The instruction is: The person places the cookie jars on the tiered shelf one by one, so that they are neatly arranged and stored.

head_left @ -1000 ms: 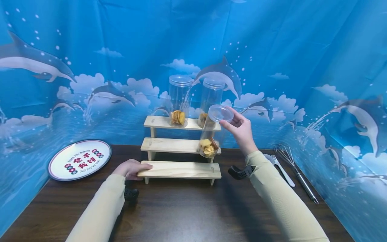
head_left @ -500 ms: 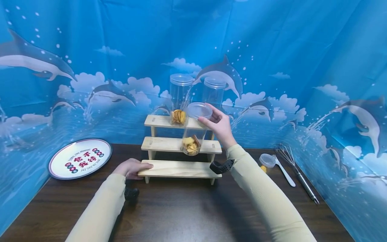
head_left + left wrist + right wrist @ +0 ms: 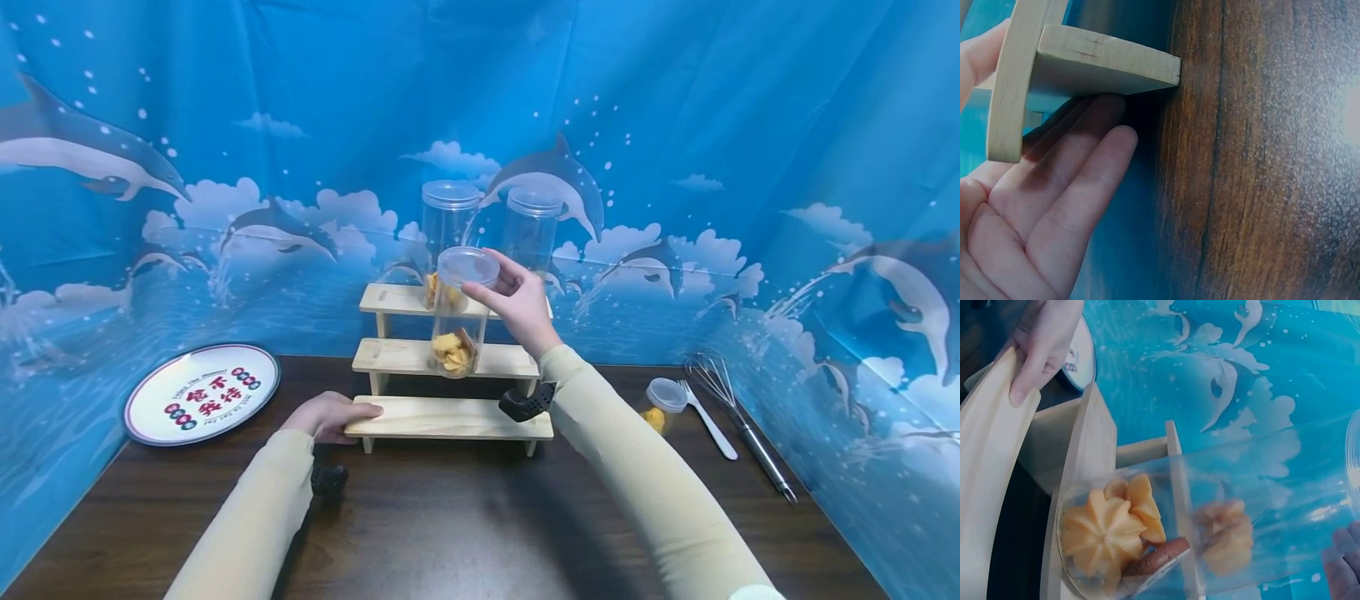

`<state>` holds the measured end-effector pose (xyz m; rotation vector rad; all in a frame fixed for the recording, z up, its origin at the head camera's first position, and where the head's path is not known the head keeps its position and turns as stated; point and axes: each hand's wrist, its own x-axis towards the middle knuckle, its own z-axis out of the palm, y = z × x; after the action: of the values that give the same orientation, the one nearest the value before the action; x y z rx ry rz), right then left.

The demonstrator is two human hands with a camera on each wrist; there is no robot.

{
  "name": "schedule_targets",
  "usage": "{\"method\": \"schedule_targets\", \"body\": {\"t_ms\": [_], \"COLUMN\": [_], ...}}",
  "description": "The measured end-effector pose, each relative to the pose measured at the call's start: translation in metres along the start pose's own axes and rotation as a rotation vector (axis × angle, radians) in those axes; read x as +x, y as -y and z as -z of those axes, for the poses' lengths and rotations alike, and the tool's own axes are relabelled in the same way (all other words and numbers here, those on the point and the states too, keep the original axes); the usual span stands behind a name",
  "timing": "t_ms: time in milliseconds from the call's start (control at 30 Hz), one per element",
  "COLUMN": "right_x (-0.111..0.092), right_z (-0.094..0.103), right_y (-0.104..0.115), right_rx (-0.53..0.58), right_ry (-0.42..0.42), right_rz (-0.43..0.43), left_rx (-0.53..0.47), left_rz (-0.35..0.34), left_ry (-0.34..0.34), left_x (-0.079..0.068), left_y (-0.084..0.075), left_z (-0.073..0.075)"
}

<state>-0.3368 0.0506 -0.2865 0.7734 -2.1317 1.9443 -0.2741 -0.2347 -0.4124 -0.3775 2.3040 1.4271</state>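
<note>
My right hand [image 3: 519, 302] grips a clear lidded jar [image 3: 467, 287] near its lid, thumb on the near side. Yellow flower-shaped cookies [image 3: 1102, 534] and a brown piece [image 3: 1157, 557] lie at its bottom, which overlaps the middle step in the head view. My left hand [image 3: 327, 416] pinches the left end of the lowest step of a three-step wooden stand [image 3: 450, 417]. Its thumb lies on top and its other fingers [image 3: 1079, 194] reach underneath, beside the stand's leg [image 3: 1107, 53]. On the top step stand two more clear jars, one left [image 3: 447, 217] and one right [image 3: 531, 229].
An oval plate [image 3: 202, 396] with red lettering leans at the left. To the right on the dark table [image 3: 420, 533] are a small lidded cup [image 3: 663, 402] with yellow contents, a white fork [image 3: 708, 421] and a whisk [image 3: 750, 437]. A dolphin-print curtain [image 3: 337, 100] stands behind.
My right hand has carried the jar leftward from the stand's right end toward its middle, and the jar is now more upright. The left hand stays on the lowest step.
</note>
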Motion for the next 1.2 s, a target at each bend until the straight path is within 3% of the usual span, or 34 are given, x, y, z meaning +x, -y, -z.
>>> {"method": "schedule_targets", "body": {"t_ms": [233,467,800,1200], "right_x": [0.007,-0.003,0.012,0.010], "right_z": [-0.016,-0.027,-0.029,-0.030], "right_y": [0.010,0.031,0.003,0.001], "right_rx": [0.009,-0.025,-0.047,-0.184], "right_ry": [0.035,0.045,0.030,-0.025], "right_rz": [0.006,-0.017,-0.003,0.000], "left_rx": [0.018,0.013,0.031,-0.018], "left_rz": [-0.007,0.006,0.005,-0.008], "left_ry": [-0.005,-0.025,-0.023,-0.015], "left_x": [-0.001,0.000,-0.002,0.000], "left_y": [0.001,0.001,0.002,0.003], "left_z": [0.001,0.000,0.002,0.000]}}
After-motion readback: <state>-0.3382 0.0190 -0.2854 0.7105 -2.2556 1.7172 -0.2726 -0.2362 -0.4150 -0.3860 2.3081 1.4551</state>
